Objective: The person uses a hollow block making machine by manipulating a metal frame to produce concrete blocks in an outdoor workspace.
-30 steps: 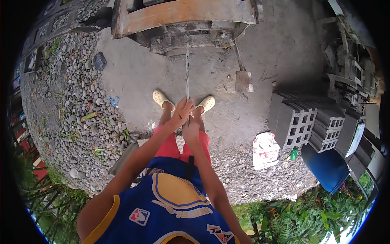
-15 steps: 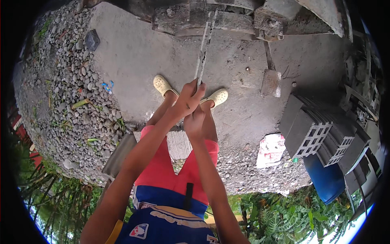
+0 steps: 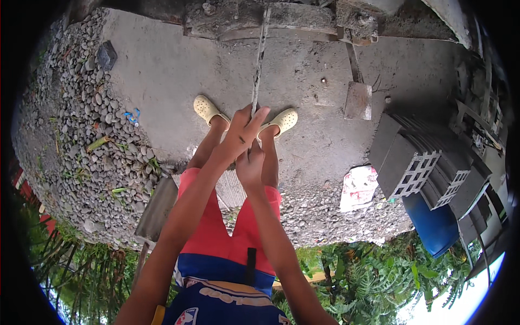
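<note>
A long, thin bar (image 3: 260, 59), pale with dark mottling, points away from me. My left hand (image 3: 242, 131) is closed around it farther along. Closer to my body, my right hand (image 3: 251, 167) is closed around its near end, just below the left. The bar's far end overlaps the low, grimy, cement-crusted structure (image 3: 281, 19) at the top; I cannot tell whether it touches. Both hands are above the concrete floor (image 3: 162, 70), between my feet in cream clogs (image 3: 209, 110).
Grey pebbles (image 3: 103, 135) spread along the left. A flat squarish plate on a thin bar (image 3: 358, 101) lies ahead to the right. Stacked hollow blocks (image 3: 417, 173), a blue container (image 3: 430, 225) and a white and red sack (image 3: 358, 188) are at the right. One dark block (image 3: 106, 55) lies far left.
Both hands and the bar have shifted slightly left in the picture. The bar showed as two parallel edges before and now appears as one narrow strip. The grip stays the same.
</note>
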{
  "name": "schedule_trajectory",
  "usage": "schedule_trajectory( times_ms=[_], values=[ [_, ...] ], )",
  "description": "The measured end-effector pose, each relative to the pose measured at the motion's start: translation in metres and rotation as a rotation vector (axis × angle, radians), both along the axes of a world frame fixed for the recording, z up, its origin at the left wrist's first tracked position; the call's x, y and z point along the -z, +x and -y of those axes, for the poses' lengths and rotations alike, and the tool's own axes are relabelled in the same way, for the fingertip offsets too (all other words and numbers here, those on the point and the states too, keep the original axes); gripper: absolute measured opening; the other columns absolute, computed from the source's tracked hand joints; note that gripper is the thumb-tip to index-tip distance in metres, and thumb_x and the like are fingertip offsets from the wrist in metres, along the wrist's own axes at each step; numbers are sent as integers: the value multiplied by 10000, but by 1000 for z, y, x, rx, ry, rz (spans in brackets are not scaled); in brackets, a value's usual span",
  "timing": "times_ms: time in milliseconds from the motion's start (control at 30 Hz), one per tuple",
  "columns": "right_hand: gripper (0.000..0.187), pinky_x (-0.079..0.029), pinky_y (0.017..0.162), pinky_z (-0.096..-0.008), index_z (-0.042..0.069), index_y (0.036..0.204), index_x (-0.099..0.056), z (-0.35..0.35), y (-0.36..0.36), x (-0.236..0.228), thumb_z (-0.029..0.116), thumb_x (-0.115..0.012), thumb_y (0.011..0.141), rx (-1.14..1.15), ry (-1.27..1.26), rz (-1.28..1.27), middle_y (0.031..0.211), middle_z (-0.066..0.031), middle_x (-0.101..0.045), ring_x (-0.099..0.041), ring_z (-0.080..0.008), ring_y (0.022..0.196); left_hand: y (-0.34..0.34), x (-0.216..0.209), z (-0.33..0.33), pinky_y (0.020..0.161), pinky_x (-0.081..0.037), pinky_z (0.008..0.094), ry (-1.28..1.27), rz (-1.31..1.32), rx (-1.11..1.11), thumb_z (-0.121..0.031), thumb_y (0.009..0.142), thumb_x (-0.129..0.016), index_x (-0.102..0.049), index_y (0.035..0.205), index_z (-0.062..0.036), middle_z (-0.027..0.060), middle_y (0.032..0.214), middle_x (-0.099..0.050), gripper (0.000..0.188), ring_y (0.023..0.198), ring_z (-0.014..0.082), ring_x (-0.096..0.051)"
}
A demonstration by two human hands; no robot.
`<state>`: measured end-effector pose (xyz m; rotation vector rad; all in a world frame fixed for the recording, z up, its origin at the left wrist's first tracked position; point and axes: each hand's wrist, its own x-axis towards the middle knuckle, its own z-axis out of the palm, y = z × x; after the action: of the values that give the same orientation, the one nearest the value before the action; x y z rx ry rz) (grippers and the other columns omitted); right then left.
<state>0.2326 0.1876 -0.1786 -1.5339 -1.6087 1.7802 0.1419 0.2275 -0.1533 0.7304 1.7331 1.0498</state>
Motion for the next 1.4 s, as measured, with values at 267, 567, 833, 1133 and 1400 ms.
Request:
schedule_trajectory(
  times_ms=[267,567,833,1133,1400],
  values=[
    [248,-433,498,-302,-64,937,-506,9,-7,-1,129,-469,785,263,-195,-28,605,-166,-554,-585,-184,568,14,9,-1,442,-317,307,-179,-253,-40,-302,812,-447,-442,621,5,92,447,-335,361,409,170,-359],
    [175,-389,405,-305,-55,793,-519,-48,1,-29,115,-480,784,114,94,0,490,-170,-494,-546,-181,446,8,29,-25,382,-262,211,33,95,-150,-348,845,-388,-358,564,-82,-40,433,-302,389,387,63,-287],
    [353,-439,578,-290,-65,1132,-373,-30,25,-27,108,-407,825,0,13,197,876,-198,-541,-578,-221,677,34,13,-23,412,-273,224,-98,440,-104,-335,837,-417,-422,667,-35,-26,507,-361,345,482,50,-334],
    [235,-386,482,-271,-74,812,-506,-54,37,-10,151,-437,803,181,98,181,572,-105,-517,-455,-116,515,46,18,-63,412,-253,274,-14,305,-66,-369,832,-419,-370,604,-46,-15,495,-306,398,473,75,-269],
    [286,-372,527,-234,-89,831,-513,-38,37,-15,182,-420,817,328,-192,96,637,-41,-513,-433,-87,588,55,30,-51,407,-307,352,-112,224,94,-357,840,-401,-390,641,9,98,416,-327,416,391,160,-321]
  ],
)
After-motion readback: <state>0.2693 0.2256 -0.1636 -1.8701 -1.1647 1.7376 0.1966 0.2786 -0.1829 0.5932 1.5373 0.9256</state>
